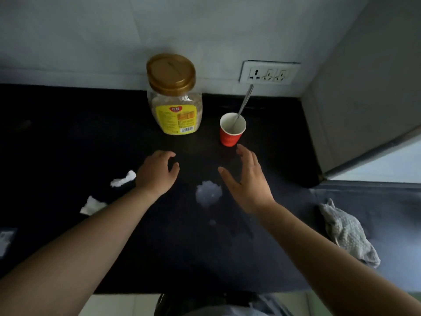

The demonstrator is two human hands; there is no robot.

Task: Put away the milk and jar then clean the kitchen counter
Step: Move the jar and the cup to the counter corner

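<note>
Two bare hands reach out over a black tabletop (68,142), neither holding anything. The left hand (156,173) is loosely curled with fingers bent and thumb out, palm down; the right hand (247,179) is spread, fingers straight and pointing toward 12 o'clock.

The jar (175,96) stands upright at 12 o'clock from the left hand, its long axis vertical, gold lid (171,73) on top, yellow label facing the person, close to the grey wall (91,30). At 3 o'clock from the jar, a little apart, a red cup (231,130) stands upright with a spoon (243,103) leaning in it, the handle tilted toward 1 o'clock, up to a wall socket (268,73). The right fingertips are just beside the cup.

Between the wrists lies a pale spill (208,192) on the tabletop. Two crumpled white paper bits (123,179) lie at 9 and 8 o'clock from the left hand. A grey spotted cloth (346,233) lies bunched at 4 o'clock from the right hand.

The room is dim. A white thing at the left edge is cut off and unclear. No milk container can be made out.
</note>
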